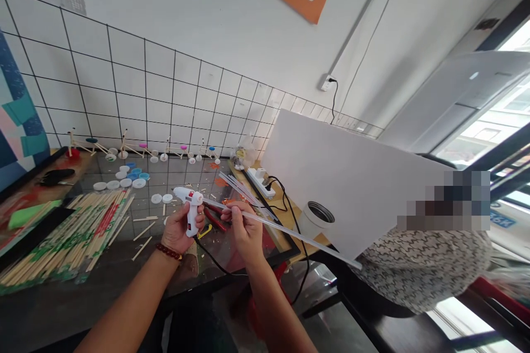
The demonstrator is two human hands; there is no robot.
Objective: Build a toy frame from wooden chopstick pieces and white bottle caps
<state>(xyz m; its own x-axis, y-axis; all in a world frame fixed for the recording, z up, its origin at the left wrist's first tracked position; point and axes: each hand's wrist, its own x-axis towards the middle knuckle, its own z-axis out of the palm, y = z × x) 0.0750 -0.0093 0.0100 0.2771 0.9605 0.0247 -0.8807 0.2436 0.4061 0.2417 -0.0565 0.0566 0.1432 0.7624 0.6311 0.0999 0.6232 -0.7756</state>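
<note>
A white hot glue gun [192, 215] is gripped by its handle in my left hand [178, 230], nozzle tilted up to the left. My right hand [244, 231] pinches a long translucent glue stick [290, 230] between thumb and fingers. The stick's near end meets the rear of the gun; how far it goes in I cannot tell. Its other end reaches far to the right. Behind my hands lie more glue sticks [244, 190], and red-handled pliers [215, 218] show partly between them.
Bundled wooden chopsticks [70, 231] cover the table's left. Bottle caps [126, 182] and small stick-and-cap assemblies [157, 154] stand toward the wall. A power strip [260, 182], a white container [317, 218] and a white board [339, 171] are at right. A person in a patterned top [426, 265] sits beyond.
</note>
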